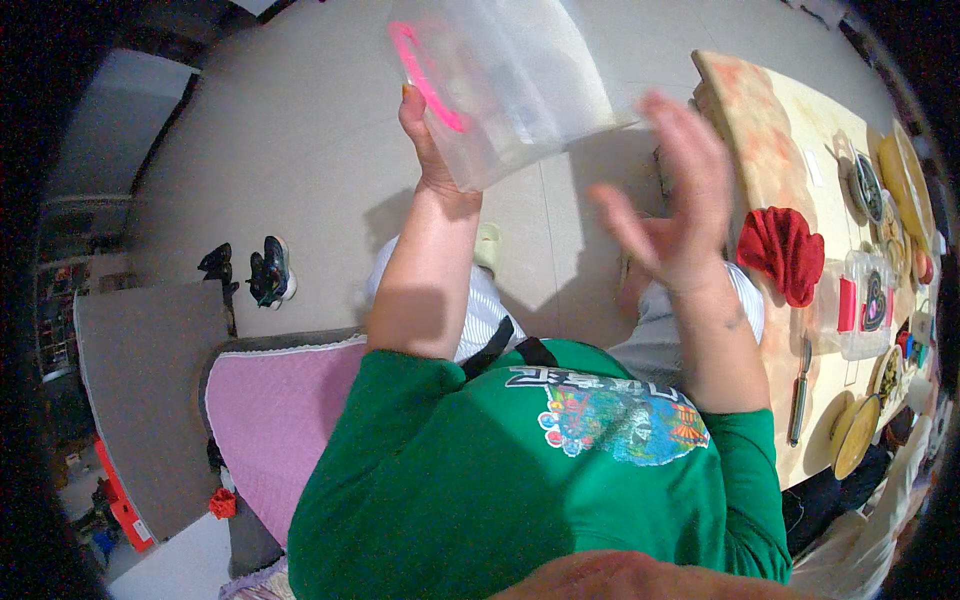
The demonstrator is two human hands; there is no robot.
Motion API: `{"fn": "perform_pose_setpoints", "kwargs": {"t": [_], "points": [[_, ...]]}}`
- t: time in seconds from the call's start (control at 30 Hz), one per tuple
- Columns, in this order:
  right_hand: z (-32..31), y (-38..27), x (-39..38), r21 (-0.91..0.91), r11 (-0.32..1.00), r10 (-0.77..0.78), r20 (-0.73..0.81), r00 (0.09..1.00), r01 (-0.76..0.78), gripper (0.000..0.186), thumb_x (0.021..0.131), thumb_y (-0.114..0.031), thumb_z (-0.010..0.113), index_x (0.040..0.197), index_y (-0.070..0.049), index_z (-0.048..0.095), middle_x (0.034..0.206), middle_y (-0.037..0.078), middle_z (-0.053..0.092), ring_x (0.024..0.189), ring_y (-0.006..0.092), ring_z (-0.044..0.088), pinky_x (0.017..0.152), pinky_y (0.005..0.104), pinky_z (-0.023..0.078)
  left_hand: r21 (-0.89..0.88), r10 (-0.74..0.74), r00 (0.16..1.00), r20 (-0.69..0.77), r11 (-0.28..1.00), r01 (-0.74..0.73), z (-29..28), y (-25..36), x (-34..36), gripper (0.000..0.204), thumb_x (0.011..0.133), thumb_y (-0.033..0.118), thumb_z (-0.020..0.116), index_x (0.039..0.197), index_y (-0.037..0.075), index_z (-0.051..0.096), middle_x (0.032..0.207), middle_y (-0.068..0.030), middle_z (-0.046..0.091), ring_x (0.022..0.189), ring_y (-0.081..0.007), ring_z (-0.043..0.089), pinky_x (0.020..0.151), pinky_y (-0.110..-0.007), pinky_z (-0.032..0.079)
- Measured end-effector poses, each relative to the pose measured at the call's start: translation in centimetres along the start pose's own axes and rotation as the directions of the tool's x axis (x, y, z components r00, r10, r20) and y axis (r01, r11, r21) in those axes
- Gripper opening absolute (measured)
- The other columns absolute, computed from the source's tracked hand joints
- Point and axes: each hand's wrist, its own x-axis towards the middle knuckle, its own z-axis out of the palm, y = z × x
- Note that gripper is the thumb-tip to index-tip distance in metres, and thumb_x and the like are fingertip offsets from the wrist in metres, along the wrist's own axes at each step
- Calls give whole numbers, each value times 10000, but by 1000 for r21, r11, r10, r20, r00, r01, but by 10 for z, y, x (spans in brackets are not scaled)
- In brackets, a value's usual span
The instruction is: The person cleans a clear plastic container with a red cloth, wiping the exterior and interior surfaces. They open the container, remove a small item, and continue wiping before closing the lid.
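A clear plastic storage box point(540, 85) with a pink handle point(424, 80) along its left side is tilted up in front of me, above the floor. My left hand point(428, 150) grips its near left corner, the thumb up by the pink handle and the other fingers hidden behind the plastic. My right hand point(688, 190) is raised beside the box's right corner, smeared by motion. Its thumb and fingers are spread and nothing is in them. The fingertips look apart from the box.
At my right stands a table point(745, 110) bearing a red cloth point(785, 252), a clear container with pink latches point(862, 300), a long-handled tool point(801, 392) and several dishes point(866, 185). A pink-covered seat point(285, 410) and dark shoes point(269, 275) are to my left.
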Motion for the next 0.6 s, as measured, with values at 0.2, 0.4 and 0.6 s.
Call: {"fn": "perform_pose_setpoints", "kwargs": {"t": [0.2, 0.4, 0.6], "points": [[-84, 46, -44, -770, 566, 421, -38, 906, -295, 491, 860, -244, 731, 1280, -18, 613, 1378, 242, 544, 1239, 421, 548, 1070, 485, 427, -183, 104, 994, 19, 978, -99, -13, 6, 8, 926, 767, 755, 626, 1482, 203, 423, 1360, -77, 554, 1312, -272, 513, 1072, -504, 485], [-118, 61, -102, -869, 385, 762, 109, 638, -311, 461, 814, -148, 686, 1255, -22, 645, 1323, 256, 579, 1222, 427, 562, 1059, 477, 437, -188, 112, 992, 56, 977, -99, -28, 6, 7, 927, 773, 741, 632, 1492, 204, 403, 1373, -80, 542, 1306, -275, 515, 1066, -507, 488], [-129, 108, -95, -213, 523, 810, -178, 559, -825, 340, 873, -29, 588, 1200, 4, 673, 1116, 155, 708, 1012, 243, 691, 888, 341, 542, 9, -13, 1000, -20, 1000, 13, -4, 6, -8, 936, 777, 729, 646, 1497, 190, 385, 1380, -73, 535, 1294, -270, 522, 1059, -498, 490]]}}
